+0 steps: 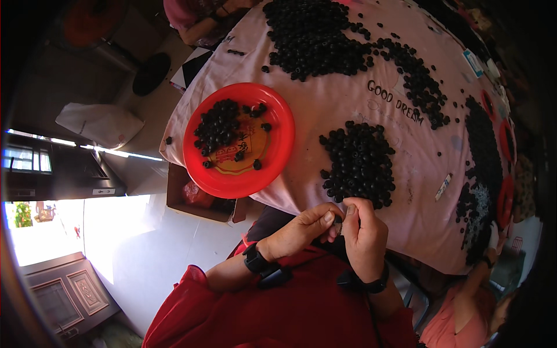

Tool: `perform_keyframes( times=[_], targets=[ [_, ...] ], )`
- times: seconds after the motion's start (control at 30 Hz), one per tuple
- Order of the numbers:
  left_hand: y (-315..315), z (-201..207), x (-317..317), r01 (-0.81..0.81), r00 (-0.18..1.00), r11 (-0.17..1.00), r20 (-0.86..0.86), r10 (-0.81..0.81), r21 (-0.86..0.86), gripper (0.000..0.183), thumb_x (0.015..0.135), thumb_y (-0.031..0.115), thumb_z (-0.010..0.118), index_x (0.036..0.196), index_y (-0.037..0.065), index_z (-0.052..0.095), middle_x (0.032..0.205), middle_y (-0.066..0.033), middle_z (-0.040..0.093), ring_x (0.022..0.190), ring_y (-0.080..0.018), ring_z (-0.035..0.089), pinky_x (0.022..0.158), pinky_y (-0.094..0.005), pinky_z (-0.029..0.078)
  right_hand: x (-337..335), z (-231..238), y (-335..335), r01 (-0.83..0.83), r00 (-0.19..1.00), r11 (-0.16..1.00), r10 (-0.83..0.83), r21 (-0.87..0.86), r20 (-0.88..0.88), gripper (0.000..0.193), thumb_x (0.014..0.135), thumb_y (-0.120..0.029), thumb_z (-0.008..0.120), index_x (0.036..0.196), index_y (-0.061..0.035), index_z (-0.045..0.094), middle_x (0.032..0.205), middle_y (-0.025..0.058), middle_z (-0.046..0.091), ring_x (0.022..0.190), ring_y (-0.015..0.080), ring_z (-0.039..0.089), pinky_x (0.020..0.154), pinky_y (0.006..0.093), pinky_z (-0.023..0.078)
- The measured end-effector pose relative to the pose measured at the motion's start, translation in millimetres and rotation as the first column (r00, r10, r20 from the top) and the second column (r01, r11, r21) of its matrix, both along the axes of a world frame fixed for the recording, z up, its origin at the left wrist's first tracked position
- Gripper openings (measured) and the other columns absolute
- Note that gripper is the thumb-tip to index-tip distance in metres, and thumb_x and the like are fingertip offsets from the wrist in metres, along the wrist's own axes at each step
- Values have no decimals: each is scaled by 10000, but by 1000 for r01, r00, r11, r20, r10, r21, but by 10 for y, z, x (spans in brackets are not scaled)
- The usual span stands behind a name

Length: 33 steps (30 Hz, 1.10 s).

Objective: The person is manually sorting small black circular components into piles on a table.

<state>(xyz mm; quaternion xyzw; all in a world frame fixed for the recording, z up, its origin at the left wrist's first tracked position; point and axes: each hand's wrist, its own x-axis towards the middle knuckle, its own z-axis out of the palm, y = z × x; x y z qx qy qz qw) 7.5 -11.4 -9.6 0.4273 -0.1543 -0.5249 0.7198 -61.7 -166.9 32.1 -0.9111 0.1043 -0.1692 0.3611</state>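
My left hand (304, 229) is closed, its thumb and forefinger pinching a small black round piece (338, 220). Right beside it, my right hand (365, 238) is also closed, thumb against forefinger at the same spot; whatever lies between those fingertips is too small to make out. Just beyond both hands, a heap of small black round pieces (358, 165), some showing a hole, lies on the pink cloth (313, 110). To the left stands a red plate (275, 156) at the table's edge, with a cluster of black pieces (219, 126) on it and a few scattered singly.
Larger piles of black pieces (316, 43) cover the far side, and another dark pile (484, 151) lies at the right near more red plates (506, 200). A cardboard box (200, 203) sits below the table's left edge. Other people sit at far left and lower right (464, 313).
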Motion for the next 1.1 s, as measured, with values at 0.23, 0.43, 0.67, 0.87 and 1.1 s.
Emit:
perform_keyframes(
  times=[0.23, 0.43, 0.67, 0.87, 1.1],
  targets=[
    [-17, 43, -21, -27, 1000, 999, 12, 27, 27, 317, 1104, 314, 379, 1177, 80, 580, 935, 26, 571, 848, -63, 538, 813, -234, 461, -4, -20, 2, 28, 1000, 999, -28, -24, -3, 136, 934, -7, 595, 1059, -48, 631, 670, 133, 622, 561, 289, 632, 510, 394, 461],
    [4, -10, -22, -30, 999, 998, 12, 29, 51, 304, 1100, 322, 391, 1126, 92, 587, 940, 34, 575, 827, -55, 538, 769, -220, 453, -10, 49, -165, 181, 983, 975, -182, 132, -4, 150, 993, -10, 523, 1099, -19, 629, 688, 72, 592, 557, 135, 575, 521, 296, 456],
    [3, -96, -5, -36, 994, 999, -103, 38, 19, 306, 1092, 345, 420, 1166, 93, 578, 883, 32, 579, 807, -67, 544, 717, -216, 438, -63, 54, -135, 9, 998, 965, 8, 262, -64, 137, 1006, -31, 526, 1091, 1, 629, 771, 98, 647, 592, 142, 620, 537, 286, 480],
    [-12, -57, -1, -80, 981, 997, -180, 76, -15, 303, 1085, 348, 437, 1141, 88, 584, 888, 29, 581, 807, -73, 543, 725, -226, 434, -88, -16, -79, -92, 990, 938, 124, 333, -75, 93, 975, -57, 609, 1054, -9, 613, 802, 96, 665, 591, 146, 630, 540, 292, 488],
    [-24, -114, -11, -86, 973, 994, -219, 68, -72, 315, 1075, 366, 458, 1098, 82, 593, 880, 31, 582, 795, -77, 547, 710, -228, 433, -60, -13, -33, -118, 985, 914, 158, 389, -72, 70, 968, -57, 626, 1015, -21, 590, 771, 74, 664, 585, 130, 634, 553, 271, 509]
  ],
)
